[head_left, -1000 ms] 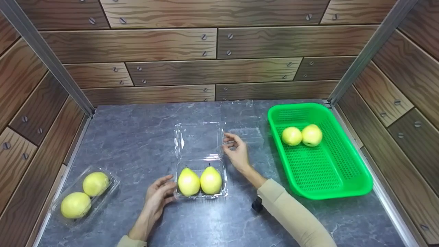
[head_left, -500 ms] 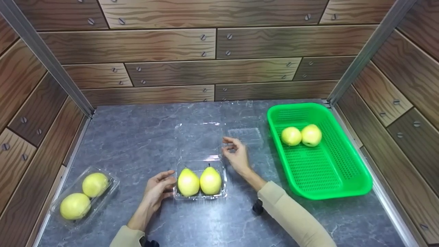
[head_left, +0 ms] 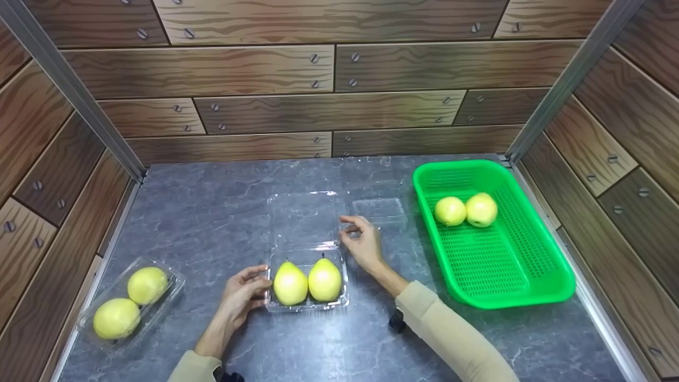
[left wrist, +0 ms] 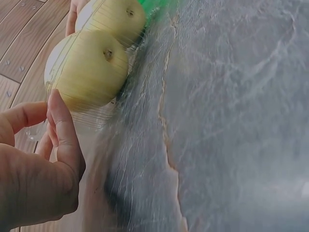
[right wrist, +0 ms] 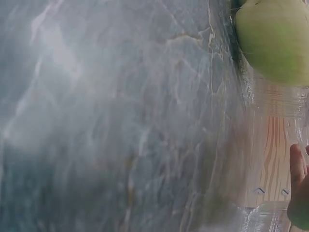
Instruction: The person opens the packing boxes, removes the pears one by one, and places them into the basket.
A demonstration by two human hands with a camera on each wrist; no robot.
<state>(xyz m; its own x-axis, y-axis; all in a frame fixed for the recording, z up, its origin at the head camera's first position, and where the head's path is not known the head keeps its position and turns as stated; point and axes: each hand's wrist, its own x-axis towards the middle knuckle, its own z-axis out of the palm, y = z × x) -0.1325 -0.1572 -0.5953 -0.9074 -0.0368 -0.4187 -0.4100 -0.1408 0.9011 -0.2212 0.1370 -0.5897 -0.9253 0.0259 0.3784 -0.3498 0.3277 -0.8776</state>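
Note:
In the head view a clear plastic clamshell container (head_left: 307, 306) lies unfolded, its transparent lid (head_left: 305, 220) on the far side. Two yellow-green pears, one on the left (head_left: 290, 284) and one on the right (head_left: 324, 280), sit side by side in its base, stems away from me. My left hand (head_left: 241, 294) pinches the left rim of the base between thumb and fingers, as the left wrist view also shows. My right hand (head_left: 363, 241) has its thumb and bent fingers at the lid's right edge. The right wrist view shows only part of that hand (right wrist: 299, 193).
A second clear container (head_left: 111, 347) holding two pears stands at the left. On the right is a green plastic basket (head_left: 562, 276) with two pears (head_left: 467, 210) inside. More clear plastic packaging (head_left: 379, 207) lies behind my right hand. Wood-patterned walls (head_left: 334, 111) enclose the grey table.
The container with its pears has shifted slightly left and toward me. My right hand has moved a little left and nearer, along with the lid. The glare on the lid has faded.

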